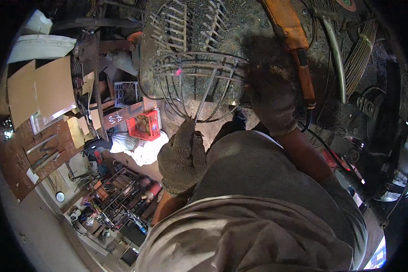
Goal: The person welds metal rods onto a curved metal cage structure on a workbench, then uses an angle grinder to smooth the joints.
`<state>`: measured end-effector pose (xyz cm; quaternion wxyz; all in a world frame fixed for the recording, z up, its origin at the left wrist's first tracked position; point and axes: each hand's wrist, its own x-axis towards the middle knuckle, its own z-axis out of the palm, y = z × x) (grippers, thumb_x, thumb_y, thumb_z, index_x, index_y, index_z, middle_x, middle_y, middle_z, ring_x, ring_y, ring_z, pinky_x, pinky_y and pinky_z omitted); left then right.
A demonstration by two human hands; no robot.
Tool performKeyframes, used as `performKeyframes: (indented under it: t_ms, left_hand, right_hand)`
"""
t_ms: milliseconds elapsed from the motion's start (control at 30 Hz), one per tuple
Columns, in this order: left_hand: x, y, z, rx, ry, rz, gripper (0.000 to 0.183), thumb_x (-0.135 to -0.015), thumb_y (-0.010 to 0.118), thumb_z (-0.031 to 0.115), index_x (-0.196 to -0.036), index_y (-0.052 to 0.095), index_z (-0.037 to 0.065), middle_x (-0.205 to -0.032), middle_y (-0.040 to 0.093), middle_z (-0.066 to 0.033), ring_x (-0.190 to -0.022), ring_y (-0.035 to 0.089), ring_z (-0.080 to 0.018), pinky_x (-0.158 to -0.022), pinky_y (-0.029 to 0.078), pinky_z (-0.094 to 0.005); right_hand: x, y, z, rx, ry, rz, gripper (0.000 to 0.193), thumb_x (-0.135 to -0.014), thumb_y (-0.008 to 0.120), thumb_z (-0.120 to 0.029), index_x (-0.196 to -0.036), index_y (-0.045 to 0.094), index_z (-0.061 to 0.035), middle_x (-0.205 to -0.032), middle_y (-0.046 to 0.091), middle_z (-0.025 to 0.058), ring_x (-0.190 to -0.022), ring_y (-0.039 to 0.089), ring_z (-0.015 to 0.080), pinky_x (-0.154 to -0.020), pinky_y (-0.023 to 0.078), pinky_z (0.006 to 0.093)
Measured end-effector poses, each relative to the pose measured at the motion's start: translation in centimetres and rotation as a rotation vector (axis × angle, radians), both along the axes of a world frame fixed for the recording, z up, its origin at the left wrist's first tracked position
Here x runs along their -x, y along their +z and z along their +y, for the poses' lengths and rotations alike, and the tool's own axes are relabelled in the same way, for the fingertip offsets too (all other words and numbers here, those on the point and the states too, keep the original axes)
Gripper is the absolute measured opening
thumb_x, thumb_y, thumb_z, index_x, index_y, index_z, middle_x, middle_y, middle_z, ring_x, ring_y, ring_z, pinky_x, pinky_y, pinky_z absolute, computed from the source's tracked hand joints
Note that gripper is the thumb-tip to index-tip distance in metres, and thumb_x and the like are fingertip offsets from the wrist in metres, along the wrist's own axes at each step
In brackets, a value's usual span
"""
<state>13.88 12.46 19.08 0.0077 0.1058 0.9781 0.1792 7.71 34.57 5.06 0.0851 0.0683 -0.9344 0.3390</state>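
A rounded frame of bent metal rods (206, 90) stands at the near edge of a dark, gritty workbench (233, 38). My left hand (183, 156), in a knitted work glove, is closed at the frame's near side, where a straight rod runs into its fingers. At the frame's right end is my gloved right hand (274, 102), its fingers lost in dark shadow; whether they grip the rods does not show. A small bright pink spot shows on the frame's left part.
Two spiked metal racks (184, 27) lie at the bench's far side. To the right are an orange power tool (288, 27) with a cord, a bent metal pipe (335, 54) and a tied rod bundle (360, 56). A red crate (143, 126) stands on the floor at left, beside cluttered shelving.
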Motion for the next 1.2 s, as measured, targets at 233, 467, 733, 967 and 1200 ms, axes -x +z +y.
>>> performKeyframes:
  t_ms: [233,467,733,967,1200]
  left_hand:
    - [-0.2,-0.2,0.0,-0.064,0.035,0.000,0.031,-0.096,0.058,0.006,-0.125,0.059,-0.005,-0.085,0.072,-0.0176,-0.074,0.072,-0.0276,-0.067,0.056,-0.0371]
    - [0.0,0.1,0.2,-0.017,0.032,-0.001,0.029,-0.097,0.057,0.006,-0.125,0.062,-0.002,-0.086,0.072,-0.0167,-0.074,0.072,-0.0272,-0.068,0.056,-0.0357]
    - [-0.3,-1.0,-0.6,-0.053,0.037,0.058,0.042,-0.090,0.065,0.011,-0.130,0.061,0.001,-0.088,0.071,-0.0201,-0.068,0.070,-0.0349,-0.061,0.055,-0.0428]
    - [-0.2,-0.8,-0.4,-0.067,-0.018,0.090,0.033,-0.096,0.059,0.007,-0.128,0.061,-0.002,-0.090,0.073,-0.0165,-0.081,0.073,-0.0235,-0.070,0.057,-0.0344]
    - [-0.2,-1.6,-0.6,-0.052,-0.062,0.202,0.034,-0.095,0.059,0.006,-0.128,0.061,-0.002,-0.091,0.073,-0.0169,-0.078,0.072,-0.0246,-0.070,0.056,-0.0359]
  right_hand:
    - [0.0,-0.7,-0.3,-0.004,-0.051,0.094,0.026,-0.087,0.067,-0.021,-0.112,0.070,-0.0111,-0.098,0.068,0.0127,-0.092,0.067,0.0326,-0.082,0.054,0.0459]
    - [-0.8,1.2,0.3,0.011,-0.062,0.109,0.032,-0.082,0.072,-0.016,-0.113,0.070,-0.0107,-0.108,0.068,0.0134,-0.101,0.066,0.0339,-0.089,0.052,0.0453]
    - [-2.6,5.2,6.3,-0.247,-0.340,0.222,0.054,-0.076,0.077,-0.022,-0.127,0.061,-0.0102,-0.115,0.064,0.0164,-0.100,0.065,0.0374,-0.086,0.054,0.0468]
    - [-4.4,1.2,7.6,-0.201,-0.424,-0.117,0.051,-0.088,0.065,-0.022,-0.136,0.054,-0.0077,-0.115,0.064,0.0207,-0.101,0.065,0.0415,-0.084,0.054,0.0498]
    - [-3.6,2.6,8.6,-0.109,-0.452,-0.203,0.048,-0.092,0.067,-0.029,-0.135,0.055,-0.0092,-0.116,0.064,0.0224,-0.107,0.065,0.0397,-0.086,0.054,0.0473]
